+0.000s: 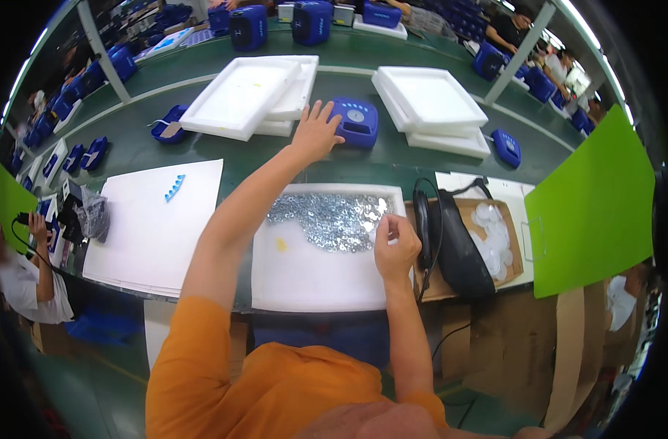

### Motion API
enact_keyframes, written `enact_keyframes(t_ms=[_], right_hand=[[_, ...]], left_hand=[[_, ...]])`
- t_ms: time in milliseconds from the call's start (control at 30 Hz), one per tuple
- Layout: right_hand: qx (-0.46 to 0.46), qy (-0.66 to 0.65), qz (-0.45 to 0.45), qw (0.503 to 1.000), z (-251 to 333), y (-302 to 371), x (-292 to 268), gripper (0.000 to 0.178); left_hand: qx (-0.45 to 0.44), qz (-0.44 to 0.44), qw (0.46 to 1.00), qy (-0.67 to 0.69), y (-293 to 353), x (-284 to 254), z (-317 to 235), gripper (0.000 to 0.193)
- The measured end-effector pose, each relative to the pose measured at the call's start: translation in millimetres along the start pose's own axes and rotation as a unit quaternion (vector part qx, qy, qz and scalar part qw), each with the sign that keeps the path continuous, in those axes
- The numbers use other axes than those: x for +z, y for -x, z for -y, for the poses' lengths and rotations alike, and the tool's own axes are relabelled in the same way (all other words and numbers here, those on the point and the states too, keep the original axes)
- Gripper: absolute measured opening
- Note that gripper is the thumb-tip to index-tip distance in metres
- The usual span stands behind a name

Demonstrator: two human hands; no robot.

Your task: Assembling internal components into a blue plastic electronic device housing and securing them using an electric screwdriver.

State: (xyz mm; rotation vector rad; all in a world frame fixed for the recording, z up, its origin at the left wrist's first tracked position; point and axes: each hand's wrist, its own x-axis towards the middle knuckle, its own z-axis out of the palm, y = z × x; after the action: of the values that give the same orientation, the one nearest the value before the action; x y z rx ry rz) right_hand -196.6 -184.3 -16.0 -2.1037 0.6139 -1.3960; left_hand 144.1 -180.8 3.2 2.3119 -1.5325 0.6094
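Left hand (315, 133) spread flat, fingers touching blue plastic device (356, 122) just beyond fingertips. Right hand (394, 245) pinched shut beside heap of small metal washers (330, 219) in white foam tray (312, 274); held piece not discernible. Risk: loose pinch could drop a washer.

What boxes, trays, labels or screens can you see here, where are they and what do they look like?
Blue device: under the left hand, rounded, pale round label on top.
Cardboard box: right of the right hand, brown, open, holding clear discs.
White foam tray: front centre, holding shiny metal washers.
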Motion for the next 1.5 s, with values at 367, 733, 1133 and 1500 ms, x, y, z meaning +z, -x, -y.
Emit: enact_keyframes(t_ms=[367, 733, 1133, 1500], right_hand=[[0.030, -0.016, 0.043, 0.999, -1.7, 2.8, -10.9, 0.005], [0.036, -0.024, 0.103, 0.994, 3.6, 6.4, -2.1, 0.005], [0.030, -0.028, 0.134, 0.990, 1.1, 7.7, -0.9, 0.008], [-0.051, -0.077, 0.166, 0.982, 69.6, -26.8, -17.2, 0.011]], left_hand=[[-0.150, -0.200, 0.968, 0.026, 49.9, -60.1, 151.7, 0.025], [-0.430, 0.070, 0.893, -0.113, 167.5, -65.7, 326.7, 0.065], [-0.309, -0.036, 0.944, -0.108, 174.9, -115.7, 331.3, 0.028], [-0.297, -0.107, 0.865, 0.390, 198.8, -268.8, 180.9, 0.026]])
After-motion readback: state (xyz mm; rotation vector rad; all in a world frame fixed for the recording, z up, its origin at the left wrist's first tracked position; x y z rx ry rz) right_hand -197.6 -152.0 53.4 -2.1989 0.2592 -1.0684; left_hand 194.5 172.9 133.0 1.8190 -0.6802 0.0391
